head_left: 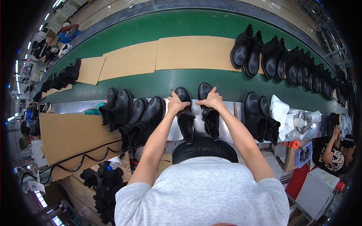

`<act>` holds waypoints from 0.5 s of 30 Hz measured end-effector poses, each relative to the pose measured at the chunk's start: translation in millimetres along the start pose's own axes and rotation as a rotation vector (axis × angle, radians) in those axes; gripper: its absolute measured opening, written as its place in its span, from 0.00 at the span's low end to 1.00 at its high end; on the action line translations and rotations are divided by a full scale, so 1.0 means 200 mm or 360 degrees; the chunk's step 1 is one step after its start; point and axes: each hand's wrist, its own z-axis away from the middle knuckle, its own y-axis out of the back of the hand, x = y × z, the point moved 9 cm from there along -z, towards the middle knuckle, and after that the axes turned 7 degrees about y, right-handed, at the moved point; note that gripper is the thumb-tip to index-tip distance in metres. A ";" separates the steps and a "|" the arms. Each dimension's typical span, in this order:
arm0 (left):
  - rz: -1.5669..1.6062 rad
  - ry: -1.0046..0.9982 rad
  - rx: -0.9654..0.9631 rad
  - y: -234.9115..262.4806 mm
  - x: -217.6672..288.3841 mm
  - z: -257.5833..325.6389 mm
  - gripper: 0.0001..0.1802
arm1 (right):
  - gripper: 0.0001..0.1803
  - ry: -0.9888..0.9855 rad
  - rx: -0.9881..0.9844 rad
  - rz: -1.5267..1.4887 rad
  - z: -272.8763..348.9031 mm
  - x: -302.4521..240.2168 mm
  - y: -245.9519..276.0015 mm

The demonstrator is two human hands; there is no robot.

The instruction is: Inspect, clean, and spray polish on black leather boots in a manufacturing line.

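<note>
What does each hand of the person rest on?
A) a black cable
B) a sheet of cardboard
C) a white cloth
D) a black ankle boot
D: the left hand lies on the left black boot and the right hand on the right black boot, both at the edge of the green conveyor belt.

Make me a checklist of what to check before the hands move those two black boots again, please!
1. Left hand resting on the left boot: ok.
2. Right hand resting on the right boot: ok.
3. Both boots side by side, toes toward the green belt: ok.
4. Bare belt just ahead of the toes: ok.
5. Neighbouring boot pair apart from the right boot: ok.
6. Firmness of the hands' grip: cannot tell.
</note>
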 end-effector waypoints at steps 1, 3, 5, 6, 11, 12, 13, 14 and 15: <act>0.0089 -0.0093 0.0069 0.03 -0.04 -0.02 0.67 | 0.50 0.0024 -0.0004 -0.0001 -0.02 0.00 0.01; 0.0174 -0.0173 0.0144 0.10 -0.19 -0.10 0.62 | 0.47 0.0027 -0.0149 -0.0279 -0.02 0.04 -0.01; 0.0642 -0.0389 0.0180 0.16 -0.22 -0.12 0.52 | 0.36 0.0197 -0.0058 -0.0613 -0.04 0.11 0.00; 0.1148 -0.0314 -0.0148 0.09 -0.22 -0.10 0.43 | 0.33 0.0229 -0.0052 -0.0930 -0.06 0.20 0.00; 0.2021 -0.0671 -0.0966 0.13 -0.11 0.17 0.27 | 0.25 0.0167 -0.0729 -0.2363 0.14 0.13 0.06; 0.2284 -0.0750 -0.1263 0.16 -0.03 0.33 0.24 | 0.25 0.0281 -0.0719 -0.2675 0.30 -0.03 0.20; 0.2673 -0.0659 -0.1514 0.17 0.06 0.53 0.25 | 0.26 0.0398 -0.0680 -0.2992 0.42 -0.13 0.31; 0.2650 -0.0674 -0.1549 0.17 0.15 0.60 0.25 | 0.27 0.0638 -0.0426 -0.3070 0.36 -0.05 0.22; 0.2719 -0.0779 -0.1734 0.20 0.21 0.65 0.25 | 0.27 0.0641 -0.0432 -0.3066 0.35 -0.06 0.24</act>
